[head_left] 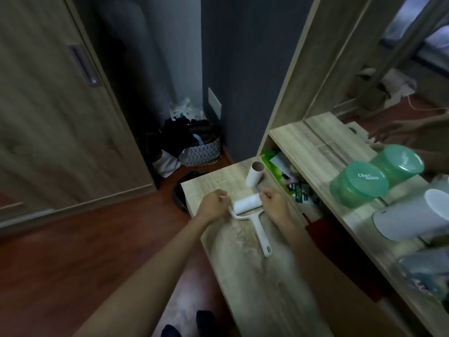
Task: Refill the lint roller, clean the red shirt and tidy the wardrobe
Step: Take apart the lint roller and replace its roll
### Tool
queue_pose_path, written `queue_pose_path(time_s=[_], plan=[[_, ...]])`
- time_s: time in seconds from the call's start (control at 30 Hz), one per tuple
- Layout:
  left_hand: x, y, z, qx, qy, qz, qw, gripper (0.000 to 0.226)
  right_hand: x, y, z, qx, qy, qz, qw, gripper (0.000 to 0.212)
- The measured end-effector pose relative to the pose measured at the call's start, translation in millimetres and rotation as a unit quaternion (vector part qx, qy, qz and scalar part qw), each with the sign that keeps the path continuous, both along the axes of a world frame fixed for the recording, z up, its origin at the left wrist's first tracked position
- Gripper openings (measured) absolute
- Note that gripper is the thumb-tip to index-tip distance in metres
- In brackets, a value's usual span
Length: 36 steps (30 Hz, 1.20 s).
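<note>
A white lint roller lies on the wooden desk top, its handle pointing toward me. My left hand grips the roller's left end where the frame bends. At the roll's right end, my right hand pinches it with curled fingers. A second white roll with a cardboard core stands upright just beyond. Red cloth shows in the open shelf under the upper board, to the right of my right forearm.
A green lidded tub and a white container stand on the upper shelf before a mirror. Green packets fill the cubby. A laundry basket sits on the floor by the wardrobe door.
</note>
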<state>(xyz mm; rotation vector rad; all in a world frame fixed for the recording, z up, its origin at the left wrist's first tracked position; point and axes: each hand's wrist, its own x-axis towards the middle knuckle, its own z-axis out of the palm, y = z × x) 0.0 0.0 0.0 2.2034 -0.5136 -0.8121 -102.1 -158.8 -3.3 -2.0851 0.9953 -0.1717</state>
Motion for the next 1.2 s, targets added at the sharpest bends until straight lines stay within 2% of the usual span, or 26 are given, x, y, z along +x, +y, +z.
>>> queue_pose_path(time_s=[0.13,0.27,0.4,0.47,0.63,0.8,0.9,1.0,1.2], plan=[[-7.6,-2.9,-10.9,0.0,0.077,0.044,0.996,0.032,-7.8,3.2,-15.8,0.036,0.033,-0.02,0.999,0.032],[-13.3,-9.9,-12.2,-0.056,0.182,0.107,0.976,0.028,-3.8,0.0,-13.8,0.049,0.031,-0.007,0.998,0.034],[-18.2,-13.4,-8.8,-0.094,0.234,0.129,0.959,0.006,-5.9,-1.5,-8.8,0.056,0.002,-0.006,0.998,0.035],[-17.5,-11.3,-6.9,-0.112,0.252,0.125,0.953,0.007,-5.6,-1.4,-1.9,0.067,-0.027,-0.011,0.997,0.035],[-10.7,1.4,-1.1,-0.142,0.236,0.108,0.955,0.035,0.1,7.9,14.8,0.103,-0.085,0.012,0.991,0.034],[-10.4,11.7,26.4,-0.246,0.213,0.118,0.938,0.035,5.9,30.7,39.2,0.158,-0.149,0.028,0.976,0.03],[-7.4,21.8,35.1,-0.282,0.194,0.129,0.931,0.034,7.4,37.9,52.7,0.245,-0.173,0.007,0.954,0.022],[-1.7,32.2,43.7,-0.282,0.183,0.096,0.937,0.034,5.3,38.3,66.1,0.284,-0.182,0.011,0.941,0.016],[11.4,42.8,52.4,-0.266,0.167,0.028,0.949,0.036,1.2,37.3,84.0,0.308,-0.183,0.025,0.933,0.019]])
